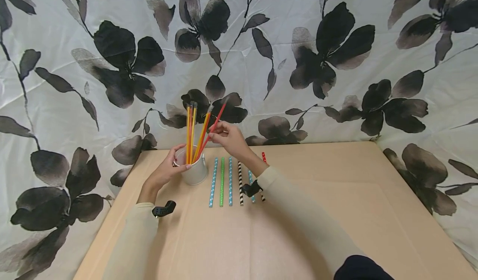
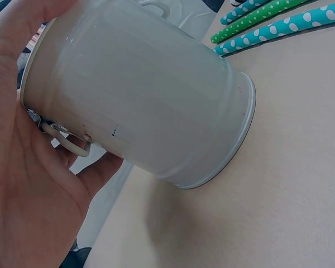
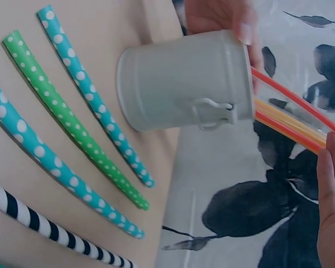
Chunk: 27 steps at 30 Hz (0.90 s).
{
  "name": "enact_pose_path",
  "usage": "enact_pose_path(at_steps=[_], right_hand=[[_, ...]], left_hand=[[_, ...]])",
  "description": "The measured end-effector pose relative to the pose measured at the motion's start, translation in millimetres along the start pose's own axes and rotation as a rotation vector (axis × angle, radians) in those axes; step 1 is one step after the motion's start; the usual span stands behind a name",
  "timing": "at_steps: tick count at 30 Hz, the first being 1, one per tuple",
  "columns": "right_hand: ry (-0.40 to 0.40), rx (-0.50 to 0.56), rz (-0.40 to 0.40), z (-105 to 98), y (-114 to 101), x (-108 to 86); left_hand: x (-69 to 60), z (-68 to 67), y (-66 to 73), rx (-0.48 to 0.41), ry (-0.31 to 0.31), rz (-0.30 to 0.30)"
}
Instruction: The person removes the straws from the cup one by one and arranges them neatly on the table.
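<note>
My left hand (image 1: 166, 168) grips a white metal pail (image 1: 195, 175) at its rim, with the thumb toward me and the fingers round the far side. The pail has a small handle loop (image 3: 211, 113) on its side and stands tilted or upright; I cannot tell if its base fully touches the table. Several thin yellow and orange paintbrushes (image 1: 188, 135) lean inside it, greyish tips up. With thumb and fingers, my right hand (image 1: 232, 140) pinches a red paintbrush (image 1: 219, 116), whose lower end reaches into the pail's mouth.
To the right of the pail lie several paper straws in a row: blue dotted (image 1: 213, 182), green dotted (image 1: 222, 182), black-and-white striped (image 1: 240, 184), and a red one (image 1: 264, 157) partly under my right forearm. A flowered cloth (image 1: 269, 85) hangs behind the tan table (image 1: 336, 197).
</note>
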State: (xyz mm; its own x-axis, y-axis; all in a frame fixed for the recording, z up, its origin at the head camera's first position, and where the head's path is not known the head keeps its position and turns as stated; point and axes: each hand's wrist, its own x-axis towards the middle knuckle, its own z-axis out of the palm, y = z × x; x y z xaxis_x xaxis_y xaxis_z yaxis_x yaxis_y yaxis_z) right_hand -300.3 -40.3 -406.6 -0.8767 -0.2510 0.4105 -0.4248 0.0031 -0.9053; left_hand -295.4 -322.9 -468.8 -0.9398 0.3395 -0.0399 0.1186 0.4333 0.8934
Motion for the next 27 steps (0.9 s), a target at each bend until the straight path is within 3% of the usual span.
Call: enact_pose_path(at_steps=[16,27], right_hand=[[0.069,0.082,-0.095,-45,-31,6.5],[0.073,0.074,-0.061,-87,-40,-1.0]], left_hand=[[3.3,-2.2,-2.5,-0.018,-0.014,0.013],[11.7,-6.9,-2.2,-0.021,-0.018,0.006]])
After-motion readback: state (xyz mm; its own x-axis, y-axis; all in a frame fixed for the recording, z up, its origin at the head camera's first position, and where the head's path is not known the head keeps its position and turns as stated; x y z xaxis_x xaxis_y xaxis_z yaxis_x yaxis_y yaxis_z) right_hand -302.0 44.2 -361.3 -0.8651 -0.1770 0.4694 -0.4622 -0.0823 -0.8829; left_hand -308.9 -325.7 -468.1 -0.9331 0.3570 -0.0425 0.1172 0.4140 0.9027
